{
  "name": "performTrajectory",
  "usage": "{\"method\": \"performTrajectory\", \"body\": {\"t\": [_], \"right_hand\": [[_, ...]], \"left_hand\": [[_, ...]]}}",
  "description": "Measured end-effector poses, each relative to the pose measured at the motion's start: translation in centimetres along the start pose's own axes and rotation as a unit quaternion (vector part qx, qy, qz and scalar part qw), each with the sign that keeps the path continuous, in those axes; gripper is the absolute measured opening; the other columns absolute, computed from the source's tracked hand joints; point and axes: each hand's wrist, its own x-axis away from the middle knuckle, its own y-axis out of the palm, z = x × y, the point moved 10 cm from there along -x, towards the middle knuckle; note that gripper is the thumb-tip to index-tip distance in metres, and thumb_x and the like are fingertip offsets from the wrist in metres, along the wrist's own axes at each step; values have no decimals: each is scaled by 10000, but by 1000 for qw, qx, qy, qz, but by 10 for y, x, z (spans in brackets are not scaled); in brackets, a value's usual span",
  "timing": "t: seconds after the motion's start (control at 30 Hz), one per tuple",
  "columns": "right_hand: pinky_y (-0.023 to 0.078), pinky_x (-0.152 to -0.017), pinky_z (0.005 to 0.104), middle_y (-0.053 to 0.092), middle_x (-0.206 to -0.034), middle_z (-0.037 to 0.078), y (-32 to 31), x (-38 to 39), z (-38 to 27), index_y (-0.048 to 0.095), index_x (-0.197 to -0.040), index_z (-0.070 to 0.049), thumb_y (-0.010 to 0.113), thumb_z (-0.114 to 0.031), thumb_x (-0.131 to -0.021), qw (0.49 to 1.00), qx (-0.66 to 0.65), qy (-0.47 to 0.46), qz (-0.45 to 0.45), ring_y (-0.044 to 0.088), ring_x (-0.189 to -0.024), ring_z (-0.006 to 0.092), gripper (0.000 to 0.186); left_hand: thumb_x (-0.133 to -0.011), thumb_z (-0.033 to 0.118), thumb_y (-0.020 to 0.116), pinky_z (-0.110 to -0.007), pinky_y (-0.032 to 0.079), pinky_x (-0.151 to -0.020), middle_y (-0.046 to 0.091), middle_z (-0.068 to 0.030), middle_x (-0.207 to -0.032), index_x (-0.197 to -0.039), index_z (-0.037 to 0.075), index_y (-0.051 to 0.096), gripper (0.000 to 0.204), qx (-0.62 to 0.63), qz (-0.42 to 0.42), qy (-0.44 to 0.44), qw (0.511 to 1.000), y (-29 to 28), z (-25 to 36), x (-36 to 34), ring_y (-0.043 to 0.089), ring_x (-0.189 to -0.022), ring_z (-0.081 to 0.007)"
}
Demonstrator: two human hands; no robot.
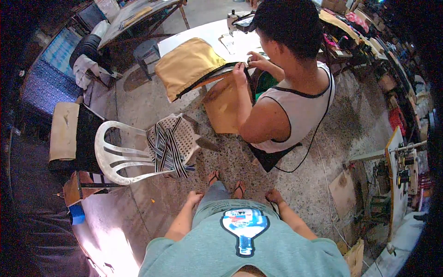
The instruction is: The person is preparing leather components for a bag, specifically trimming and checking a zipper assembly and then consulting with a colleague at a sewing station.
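I stand with my left hand (194, 197) low beside my left hip, its fingers curled, with nothing visible in them. My right hand (272, 196) hangs by my right hip, closed, near a thin dark shape; what it holds, if anything, is unclear. A white plastic chair (109, 150) with black-and-white striped straps (166, 150) over it stands ahead of my left hand. A person (295, 111) in a white tank top works at a white sewing table (177, 42), both hands on a yellow fabric piece (184, 67) with a black edge, near a sewing machine (233, 21).
A yellow panel (219, 111) is below the table. At left are a covered bench (62, 131), dark stool (146, 55) and back table (127, 23). At right are a machine on a board (397, 184), cluttered shelving (406, 85) and loose cords (316, 157) along the floor.
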Motion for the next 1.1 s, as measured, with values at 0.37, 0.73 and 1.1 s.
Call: {"method": "performTrajectory", "body": {"t": [0.37,0.73,1.1], "right_hand": [[470,-539,367,580,-559,135,-9,2,-19,607,-612,-27,546,-290,-709,999,9,-39,26,580,-521,244,287],[476,-559,396,590,-572,139,-32,17,-54,609,-573,-49,531,-279,-708,998,14,-48,36,584,-540,294,278],[471,-554,375,596,-571,131,-2,4,-8,614,-583,-43,527,-277,-713,998,-35,46,-20,598,-554,256,282]], "left_hand": [[-734,198,633,-256,415,-475,617,-36,-666,-854,53,664,191,16,2,-20,1000,0,-13,-9,517,-513,-106],[-738,178,630,-258,423,-494,623,-40,-686,-861,54,662,178,24,14,-6,1000,0,-21,-14,529,-543,-109],[-753,168,616,-265,407,-452,606,-48,-644,-855,43,660,168,-12,23,24,999,-1,-4,-8,516,-503,-115]]}}
